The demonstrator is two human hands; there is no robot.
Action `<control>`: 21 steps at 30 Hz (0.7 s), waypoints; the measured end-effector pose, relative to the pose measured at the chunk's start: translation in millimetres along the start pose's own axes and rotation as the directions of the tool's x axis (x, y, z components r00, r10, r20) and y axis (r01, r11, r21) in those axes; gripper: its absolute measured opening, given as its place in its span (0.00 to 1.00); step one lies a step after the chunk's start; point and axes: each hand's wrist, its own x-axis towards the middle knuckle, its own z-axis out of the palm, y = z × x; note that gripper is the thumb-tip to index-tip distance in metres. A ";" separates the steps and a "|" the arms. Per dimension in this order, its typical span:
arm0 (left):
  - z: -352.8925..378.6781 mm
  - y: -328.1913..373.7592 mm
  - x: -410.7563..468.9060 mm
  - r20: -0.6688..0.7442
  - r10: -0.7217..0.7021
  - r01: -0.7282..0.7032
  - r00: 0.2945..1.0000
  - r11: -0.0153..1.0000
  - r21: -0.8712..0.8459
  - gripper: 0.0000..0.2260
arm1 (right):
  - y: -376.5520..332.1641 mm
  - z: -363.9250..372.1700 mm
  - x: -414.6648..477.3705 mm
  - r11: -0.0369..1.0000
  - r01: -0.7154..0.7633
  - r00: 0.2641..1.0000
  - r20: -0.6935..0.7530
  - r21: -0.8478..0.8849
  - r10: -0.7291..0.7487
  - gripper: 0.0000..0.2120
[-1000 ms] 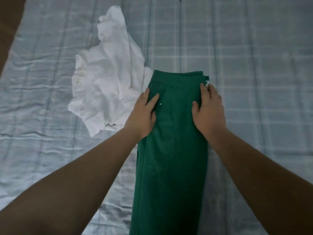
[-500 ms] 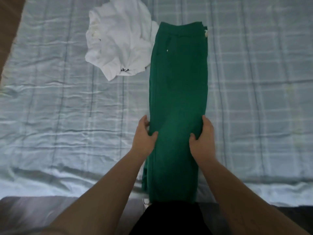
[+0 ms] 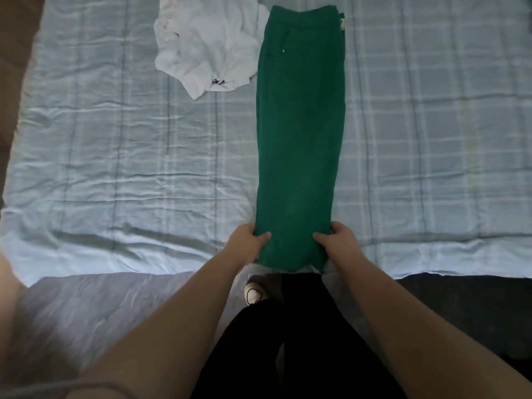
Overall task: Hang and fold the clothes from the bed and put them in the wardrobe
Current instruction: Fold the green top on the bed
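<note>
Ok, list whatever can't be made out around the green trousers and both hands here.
Head view only.
Fingers of left hand and right hand: tucked under the green trousers; mainly thumbs show.
The white garment: its far part is cut off by the top edge.
The tag at the waistband: too small to read.
The wardrobe: out of frame.

Plenty of open bed (image 3: pixel 115 168) on both sides of the green trousers (image 3: pixel 300 125), a long strip running back from the near edge. Only other blocker is the crumpled white shirt (image 3: pixel 207 47) farther back, butting against their left side.
</note>
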 end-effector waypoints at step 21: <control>29.2 -75.6 1.7 -0.031 0.015 -0.015 0.999 1.000 -0.010 0.14 | 51.7 2.3 -29.4 0.997 -0.053 0.997 -0.064 -0.051 0.049 0.13</control>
